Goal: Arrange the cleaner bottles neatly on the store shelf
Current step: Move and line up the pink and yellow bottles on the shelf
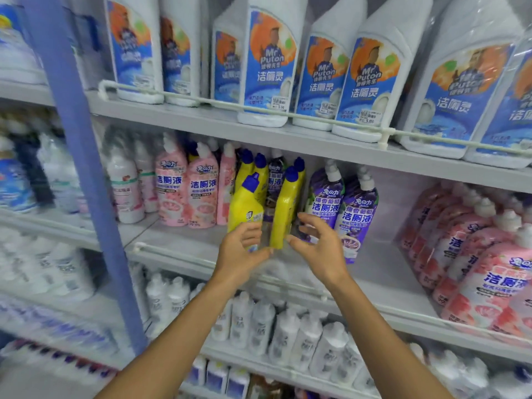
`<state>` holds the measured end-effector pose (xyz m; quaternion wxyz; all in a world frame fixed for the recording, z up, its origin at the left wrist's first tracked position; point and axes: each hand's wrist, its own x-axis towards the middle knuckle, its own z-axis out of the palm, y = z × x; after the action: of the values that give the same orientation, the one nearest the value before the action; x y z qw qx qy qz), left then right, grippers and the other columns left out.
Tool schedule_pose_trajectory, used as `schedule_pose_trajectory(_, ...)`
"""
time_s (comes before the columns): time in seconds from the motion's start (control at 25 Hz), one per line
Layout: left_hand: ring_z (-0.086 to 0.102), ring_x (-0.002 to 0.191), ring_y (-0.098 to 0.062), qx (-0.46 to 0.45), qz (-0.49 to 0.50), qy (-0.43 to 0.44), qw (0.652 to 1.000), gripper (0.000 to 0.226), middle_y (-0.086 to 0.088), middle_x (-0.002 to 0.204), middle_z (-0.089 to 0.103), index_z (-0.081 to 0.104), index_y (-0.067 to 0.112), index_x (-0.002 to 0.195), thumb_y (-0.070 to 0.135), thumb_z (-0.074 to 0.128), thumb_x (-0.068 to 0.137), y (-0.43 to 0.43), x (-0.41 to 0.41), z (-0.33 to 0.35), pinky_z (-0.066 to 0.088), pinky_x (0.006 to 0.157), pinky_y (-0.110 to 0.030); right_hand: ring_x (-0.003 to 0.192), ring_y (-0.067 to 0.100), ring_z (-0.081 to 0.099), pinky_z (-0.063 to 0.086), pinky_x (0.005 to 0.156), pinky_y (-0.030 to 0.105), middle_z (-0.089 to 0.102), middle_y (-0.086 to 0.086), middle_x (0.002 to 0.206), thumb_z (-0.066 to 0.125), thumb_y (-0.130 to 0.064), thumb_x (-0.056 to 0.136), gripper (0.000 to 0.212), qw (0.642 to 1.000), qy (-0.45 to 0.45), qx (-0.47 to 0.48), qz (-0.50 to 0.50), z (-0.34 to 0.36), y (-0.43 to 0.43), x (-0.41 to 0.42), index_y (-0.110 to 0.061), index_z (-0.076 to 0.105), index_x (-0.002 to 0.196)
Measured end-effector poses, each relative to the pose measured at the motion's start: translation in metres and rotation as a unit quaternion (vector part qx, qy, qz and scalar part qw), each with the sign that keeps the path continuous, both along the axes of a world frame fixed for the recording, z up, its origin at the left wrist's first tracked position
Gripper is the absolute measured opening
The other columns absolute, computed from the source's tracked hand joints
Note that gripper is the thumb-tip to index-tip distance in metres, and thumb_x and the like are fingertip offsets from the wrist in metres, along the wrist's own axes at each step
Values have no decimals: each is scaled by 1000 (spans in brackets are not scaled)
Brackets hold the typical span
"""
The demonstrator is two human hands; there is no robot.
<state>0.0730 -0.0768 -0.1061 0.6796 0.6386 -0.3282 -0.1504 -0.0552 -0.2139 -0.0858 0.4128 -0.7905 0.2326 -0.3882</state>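
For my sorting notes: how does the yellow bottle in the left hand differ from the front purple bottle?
The yellow bottle has a blue cap; the purple bottle has a white one. The left hand grips the yellow bottle, while no hand holds the purple bottle. The purple bottle's label covers its front; the yellow bottle's is small. Both are capped.

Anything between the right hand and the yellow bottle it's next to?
Nothing visible. The right hand is open beside the right yellow bottle, thumb near its base. The purple bottles stand behind the hand, not between.
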Motion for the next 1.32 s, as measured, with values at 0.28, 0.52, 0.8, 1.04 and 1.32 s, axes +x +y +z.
schedule_pose_trajectory(0.28,66,111,-13,-11,40,-1,999,65,0,120,70,62,13,128,1,89,71,67,35,22,54,84,-16,119,5,60,61,91,36,64,-8,131,85,-16,81,59,995,-20,37,85,14,36,46,-18,62,136)
schedule_pose_trajectory(0.52,67,112,-17,-14,71,-20,997,70,-3,120,70,63,16,129,10,93,66,69,65,43,53,93,-23,118,9,63,59,93,34,66,-8,130,83,-20,83,56,996,-40,28,79,41,24,66,-18,62,136)
schedule_pose_trajectory(0.8,67,112,-23,-31,109,-22,993,60,-7,124,68,61,16,126,0,86,73,35,106,69,58,82,-22,111,13,66,58,92,27,69,-4,125,77,-21,89,45,996,-62,25,53,68,-17,100,-15,64,132)
schedule_pose_trajectory(1.04,67,103,-16,-44,114,-49,991,61,-4,112,67,60,12,125,4,85,70,-3,151,91,57,79,-19,90,17,72,55,92,48,73,21,105,78,-17,85,28,997,-58,-12,42,103,-49,152,4,69,100)
schedule_pose_trajectory(1.32,64,107,-23,-76,170,-28,982,50,-16,122,67,59,-6,128,-9,77,81,-17,199,120,55,75,-8,109,51,58,44,100,59,60,42,111,70,-23,94,54,994,37,-60,78,115,-56,184,26,53,109)
